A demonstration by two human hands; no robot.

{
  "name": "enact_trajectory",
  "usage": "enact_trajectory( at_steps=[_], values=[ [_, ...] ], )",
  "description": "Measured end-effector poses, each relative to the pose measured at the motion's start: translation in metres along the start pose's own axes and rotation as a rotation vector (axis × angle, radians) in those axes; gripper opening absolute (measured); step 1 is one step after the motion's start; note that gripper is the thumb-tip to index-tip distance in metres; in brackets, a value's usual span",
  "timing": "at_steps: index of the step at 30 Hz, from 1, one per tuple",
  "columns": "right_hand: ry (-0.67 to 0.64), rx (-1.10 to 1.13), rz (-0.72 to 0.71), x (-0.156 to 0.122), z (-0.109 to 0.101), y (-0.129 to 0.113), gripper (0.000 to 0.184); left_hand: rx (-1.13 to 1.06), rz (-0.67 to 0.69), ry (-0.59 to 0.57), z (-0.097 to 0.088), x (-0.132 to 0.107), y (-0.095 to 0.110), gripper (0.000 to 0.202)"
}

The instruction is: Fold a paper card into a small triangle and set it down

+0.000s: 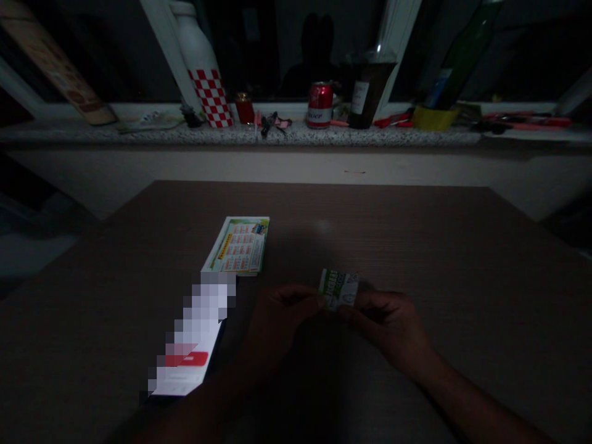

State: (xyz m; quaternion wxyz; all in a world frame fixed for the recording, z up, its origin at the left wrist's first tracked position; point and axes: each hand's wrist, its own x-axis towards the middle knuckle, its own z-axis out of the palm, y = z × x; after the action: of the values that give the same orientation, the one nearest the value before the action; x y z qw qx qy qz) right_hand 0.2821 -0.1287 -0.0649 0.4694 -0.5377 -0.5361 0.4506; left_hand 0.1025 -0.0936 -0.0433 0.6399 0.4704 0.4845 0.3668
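Between my two hands is a small green and white printed card or packet [340,287], held a little above the table; the dim light hides which of these it is. My left hand [289,311] pinches its lower left corner between thumb and fingers. On the other side, my right hand [388,317] grips its lower right edge the same way. Left of my hands lies a stack of printed cards or a booklet [243,246] with rows of orange and white boxes. Nearer to me, beside my left forearm, a phone [180,373] glows, its screen partly blurred out.
Beyond the brown table [370,209] runs a speckled stone windowsill [287,135]. On it stand a red-checked white bottle [208,80], a red can [319,106], a dark plastic cup [367,92], a green bottle [462,55] in a yellow base and several small items.
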Motion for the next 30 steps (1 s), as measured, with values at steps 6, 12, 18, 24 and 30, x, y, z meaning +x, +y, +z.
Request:
enact_trajectory(
  at_steps=[6, 12, 18, 24, 30],
  values=[
    [-0.039, 0.025, -0.042, -0.0007, -0.0022, -0.0051, 0.019, 0.002, -0.026, -0.013, 0.0001, -0.0001, 0.0021, 0.007],
    [-0.074, -0.006, -0.076, 0.0012, -0.0047, -0.0057, 0.017, 0.043, -0.031, -0.014, -0.0006, -0.0013, 0.0038, 0.009],
    [-0.039, -0.052, -0.127, 0.0031, -0.0084, -0.0073, 0.014, 0.063, -0.043, -0.006, -0.0001, -0.0014, 0.0061, 0.007],
    [0.006, -0.099, -0.184, 0.0019, -0.0092, -0.0101, 0.016, 0.062, -0.054, -0.013, 0.0016, -0.0013, 0.0078, 0.007],
    [0.013, -0.065, -0.201, 0.0017, -0.0085, -0.0107, 0.011, 0.072, -0.068, -0.022, 0.0008, -0.0023, 0.0065, 0.009]
  ],
)
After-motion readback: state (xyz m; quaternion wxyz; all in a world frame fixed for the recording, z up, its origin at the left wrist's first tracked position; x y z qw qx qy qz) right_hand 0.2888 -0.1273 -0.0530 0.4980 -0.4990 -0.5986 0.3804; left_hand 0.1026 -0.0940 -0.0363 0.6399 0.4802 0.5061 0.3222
